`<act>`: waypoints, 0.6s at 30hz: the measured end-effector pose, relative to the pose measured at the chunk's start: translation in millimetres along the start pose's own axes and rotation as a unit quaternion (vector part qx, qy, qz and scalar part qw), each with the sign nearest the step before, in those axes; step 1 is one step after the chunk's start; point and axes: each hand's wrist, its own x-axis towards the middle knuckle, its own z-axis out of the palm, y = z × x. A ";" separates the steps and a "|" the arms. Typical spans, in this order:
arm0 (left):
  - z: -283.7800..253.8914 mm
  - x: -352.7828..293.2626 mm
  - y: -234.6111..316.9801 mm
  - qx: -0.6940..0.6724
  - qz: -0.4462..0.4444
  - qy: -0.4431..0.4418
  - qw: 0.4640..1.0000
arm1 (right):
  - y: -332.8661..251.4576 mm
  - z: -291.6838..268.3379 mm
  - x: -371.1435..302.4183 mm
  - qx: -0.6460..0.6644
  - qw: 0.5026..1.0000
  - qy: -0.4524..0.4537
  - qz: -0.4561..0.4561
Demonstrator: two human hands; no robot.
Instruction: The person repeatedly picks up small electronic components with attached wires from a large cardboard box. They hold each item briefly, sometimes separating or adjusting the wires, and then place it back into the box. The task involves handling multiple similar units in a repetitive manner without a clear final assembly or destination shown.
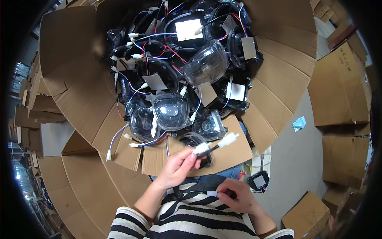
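Head view: looking down past a striped top (191, 223) and blue jeans (230, 172) to a person's 2 bare hands, at work in front of a big open carton (282, 79).
Right hand: the right hand (240, 198), close to the striped top, has thumb and finger together on a small whitish piece (212, 193), its far end poking out to the left.
Left hand: a little farther out, the left hand (178, 166) is clamped with thumb and fingers on the near white connector (201, 148); a short black cable (214, 149) shows beside it.
Far plug: the far white connector (228, 139) sticks out up and to the right, above the carton's front flap (238, 153).
Lone lamp: off to the right of the jeans sits a dark lamp unit (258, 181) with a pale square on it.
Carton load: beyond the hands I see a heap of black lamps with clear lenses (171, 111), tangled with red, blue and white wires (161, 35); some pale square plates (155, 82) lie among them.
Loose ends: white plugs (108, 155) hang over the carton's left front edge.
Floor: a crumpled blue wrapper (299, 123) lies on the grey floor (292, 159) to the right.
Surroundings: more brown boxes (338, 85) stand on both sides.
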 end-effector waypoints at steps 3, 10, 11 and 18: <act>2.3 -8.3 1.5 -0.052 -0.024 -0.039 0.998 | -0.5 0.0 3.8 -0.021 0.999 0.022 -0.036; 7.1 -8.2 -3.2 0.172 0.193 -0.030 0.966 | -5.1 -10.3 -7.3 0.136 0.984 0.107 -0.038; 7.7 -7.2 -5.0 0.196 0.221 -0.020 0.955 | -8.2 -9.0 -9.7 0.168 0.981 0.090 -0.016; 4.5 -9.9 -19.3 0.332 0.341 0.016 0.879 | -13.9 5.1 -9.1 0.258 0.964 0.070 0.003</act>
